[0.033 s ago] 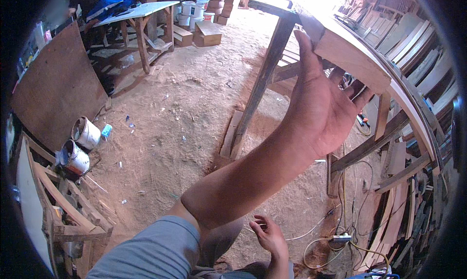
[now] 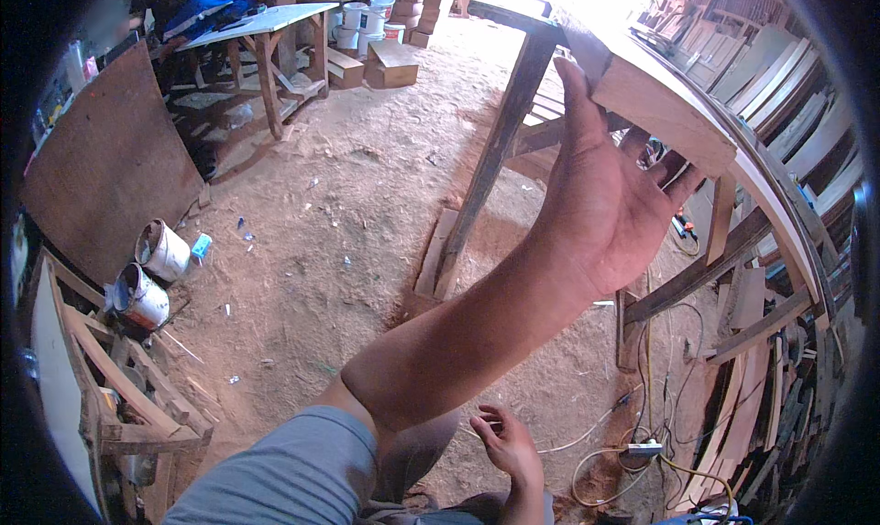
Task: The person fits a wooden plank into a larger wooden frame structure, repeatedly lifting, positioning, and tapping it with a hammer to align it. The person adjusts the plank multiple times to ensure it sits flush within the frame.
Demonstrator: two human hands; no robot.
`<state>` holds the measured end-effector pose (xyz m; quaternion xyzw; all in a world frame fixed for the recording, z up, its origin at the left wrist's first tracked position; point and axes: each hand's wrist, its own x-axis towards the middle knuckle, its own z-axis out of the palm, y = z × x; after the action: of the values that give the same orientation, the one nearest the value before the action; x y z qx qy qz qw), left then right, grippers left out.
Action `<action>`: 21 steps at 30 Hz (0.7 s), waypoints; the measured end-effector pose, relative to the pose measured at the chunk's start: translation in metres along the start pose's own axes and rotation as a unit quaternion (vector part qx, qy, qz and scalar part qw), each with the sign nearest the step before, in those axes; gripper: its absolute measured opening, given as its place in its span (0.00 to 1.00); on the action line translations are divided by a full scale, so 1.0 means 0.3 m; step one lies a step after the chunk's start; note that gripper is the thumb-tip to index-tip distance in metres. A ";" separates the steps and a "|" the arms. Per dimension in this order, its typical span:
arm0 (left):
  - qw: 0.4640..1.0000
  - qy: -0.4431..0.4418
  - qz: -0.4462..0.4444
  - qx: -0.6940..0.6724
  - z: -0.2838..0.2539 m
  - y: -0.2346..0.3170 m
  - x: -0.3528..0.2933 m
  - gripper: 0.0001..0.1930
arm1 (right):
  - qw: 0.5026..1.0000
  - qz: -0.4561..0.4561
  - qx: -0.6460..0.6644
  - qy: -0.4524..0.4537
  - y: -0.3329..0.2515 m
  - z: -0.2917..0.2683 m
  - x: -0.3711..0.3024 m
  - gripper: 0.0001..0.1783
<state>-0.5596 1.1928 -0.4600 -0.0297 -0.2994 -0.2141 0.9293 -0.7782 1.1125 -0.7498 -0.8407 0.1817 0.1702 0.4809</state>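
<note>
Clutter, 12 o'clock = top of view: 2 stained buckets [image 2: 165,253] on floor at 9, brown panel [image 2: 110,163] btwn 9 & 10, far counter [image 2: 266,21] at 11. Loose planks [image 2: 744,406] at 4, power strip [image 2: 643,449] + cables btwn 4 & 5. Near counter [image 2: 504,126] has dark leg at 1, just L of the thumb. Pale wood piece [image 2: 665,103] at 2. L hand [image 2: 614,191]: grip on its end, thumb along left side, fingers behind lower edge. R hand [image 2: 510,448] at 5: grip half-open, fingers loosely curled.
</note>
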 end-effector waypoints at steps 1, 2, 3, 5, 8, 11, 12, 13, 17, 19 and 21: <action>1.000 -0.004 0.000 -0.001 -0.001 0.000 0.001 0.47 | 1.000 0.005 0.000 0.001 -0.003 -0.002 0.000 0.30; 1.000 -0.007 -0.001 -0.002 -0.002 0.000 0.001 0.47 | 1.000 0.008 -0.006 -0.002 -0.003 -0.003 0.001 0.30; 1.000 -0.010 -0.002 -0.003 -0.005 0.001 0.002 0.47 | 1.000 0.008 -0.012 -0.001 -0.002 -0.004 0.004 0.30; 1.000 -0.019 -0.002 -0.005 -0.010 0.004 0.004 0.47 | 1.000 0.003 -0.019 -0.002 0.007 -0.006 0.012 0.31; 1.000 -0.018 -0.006 -0.011 -0.016 0.006 0.006 0.47 | 1.000 -0.007 -0.023 -0.005 0.027 -0.007 0.025 0.31; 1.000 -0.016 -0.007 0.005 -0.016 0.011 0.009 0.48 | 1.000 -0.005 -0.022 -0.006 0.037 -0.004 0.037 0.31; 1.000 -0.022 -0.001 0.012 -0.015 0.012 0.009 0.48 | 1.000 -0.003 -0.015 -0.007 0.036 -0.003 0.040 0.31; 0.999 -0.026 0.003 0.019 -0.015 0.013 0.007 0.47 | 1.000 0.011 -0.012 -0.011 0.034 -0.002 0.042 0.31; 1.000 -0.011 -0.003 0.005 -0.021 0.013 -0.003 0.45 | 1.000 0.000 -0.015 -0.018 0.021 -0.007 0.049 0.32; 0.998 -0.035 -0.020 -0.043 -0.038 0.019 -0.015 0.43 | 1.000 -0.001 -0.030 -0.004 0.021 -0.012 0.054 0.32; 0.991 -0.075 -0.048 -0.096 -0.053 0.036 -0.021 0.41 | 1.000 -0.011 -0.020 -0.012 0.025 -0.017 0.059 0.32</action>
<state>-0.5510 1.2019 -0.4759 -0.1204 -0.3475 -0.2831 0.8858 -0.7657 1.1020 -0.7613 -0.8501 0.1633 0.1786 0.4678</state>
